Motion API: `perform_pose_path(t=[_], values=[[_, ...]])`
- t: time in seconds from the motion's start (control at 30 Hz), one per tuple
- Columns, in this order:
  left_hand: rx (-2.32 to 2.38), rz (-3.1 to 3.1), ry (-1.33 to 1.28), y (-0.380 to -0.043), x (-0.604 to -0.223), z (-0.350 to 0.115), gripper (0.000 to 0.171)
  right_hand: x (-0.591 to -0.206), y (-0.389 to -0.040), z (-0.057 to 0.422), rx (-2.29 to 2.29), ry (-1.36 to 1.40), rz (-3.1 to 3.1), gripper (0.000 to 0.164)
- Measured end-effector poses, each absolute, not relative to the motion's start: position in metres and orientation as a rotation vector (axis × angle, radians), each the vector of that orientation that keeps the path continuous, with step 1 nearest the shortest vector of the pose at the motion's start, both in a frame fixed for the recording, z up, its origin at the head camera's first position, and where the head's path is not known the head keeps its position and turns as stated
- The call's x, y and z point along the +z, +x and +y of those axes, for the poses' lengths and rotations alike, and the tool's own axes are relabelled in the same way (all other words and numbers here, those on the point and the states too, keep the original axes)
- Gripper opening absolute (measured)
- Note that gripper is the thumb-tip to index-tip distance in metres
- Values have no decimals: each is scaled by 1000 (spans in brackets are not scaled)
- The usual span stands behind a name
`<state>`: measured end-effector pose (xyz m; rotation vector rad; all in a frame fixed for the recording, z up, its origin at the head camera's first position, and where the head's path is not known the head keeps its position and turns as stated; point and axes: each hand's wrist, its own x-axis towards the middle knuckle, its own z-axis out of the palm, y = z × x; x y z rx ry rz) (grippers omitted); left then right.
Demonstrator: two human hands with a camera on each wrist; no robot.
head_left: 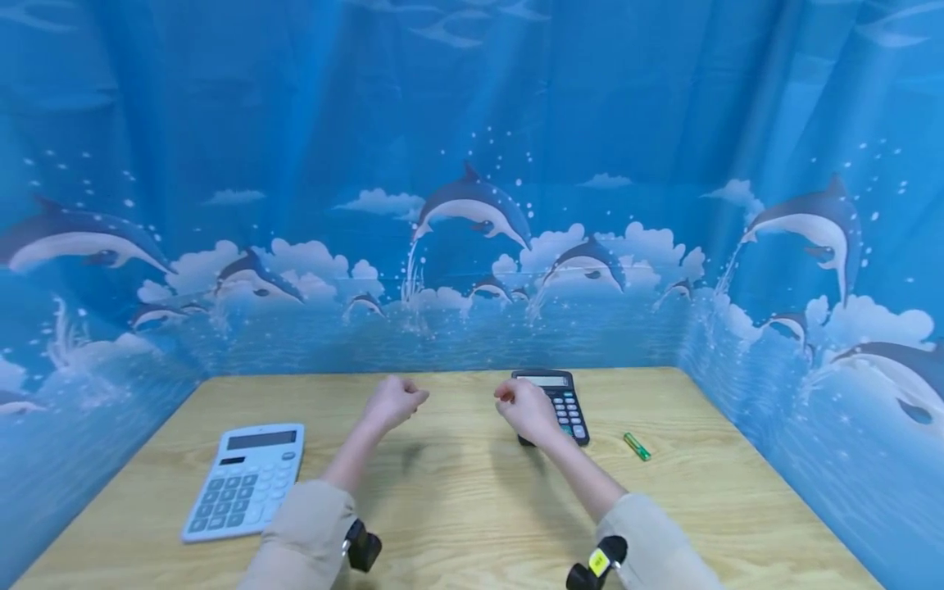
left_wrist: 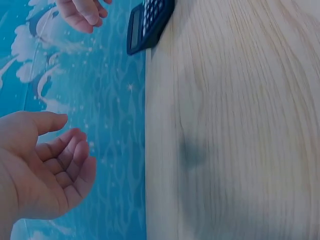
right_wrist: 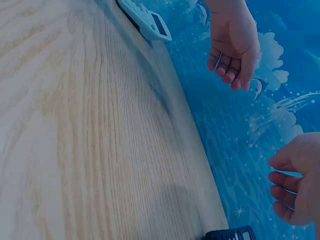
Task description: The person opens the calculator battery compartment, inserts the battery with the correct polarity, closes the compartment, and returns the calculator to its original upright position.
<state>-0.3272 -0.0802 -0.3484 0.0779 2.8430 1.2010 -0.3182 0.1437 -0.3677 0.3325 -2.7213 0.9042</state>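
Note:
Both hands hover above the wooden table with nothing in them. The left hand is left of the middle, its fingers loosely curled and its palm turned inward, as the left wrist view shows. My right hand floats over a black calculator and hides part of its keys; its fingers bend loosely with the thumb apart. A larger white calculator lies at the left, beyond the left forearm. Right of the black calculator lies a small green battery.
The table ends at a blue curtain printed with dolphins, which surrounds it at the back and both sides. A small black camera sits on each wrist, the left one and the right one, over beige sleeves.

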Motion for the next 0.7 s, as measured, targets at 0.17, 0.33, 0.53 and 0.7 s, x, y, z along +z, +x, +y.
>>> perform_pose_path(t=[0.17, 0.33, 0.53, 0.7], values=[[1179, 2909, 125, -324, -350, -98, 22, -366, -318, 132, 925, 395, -2753, 14], [1103, 2989, 134, -321, -351, -116, 27, -363, -319, 120, 960, 432, -2788, 18], [1056, 3012, 117, -319, -354, -145, 32, -360, -318, 105, 959, 465, -2791, 24], [1064, 3002, 76, -314, -349, -169, 41, -358, -318, 92, 984, 514, -2773, 25]])
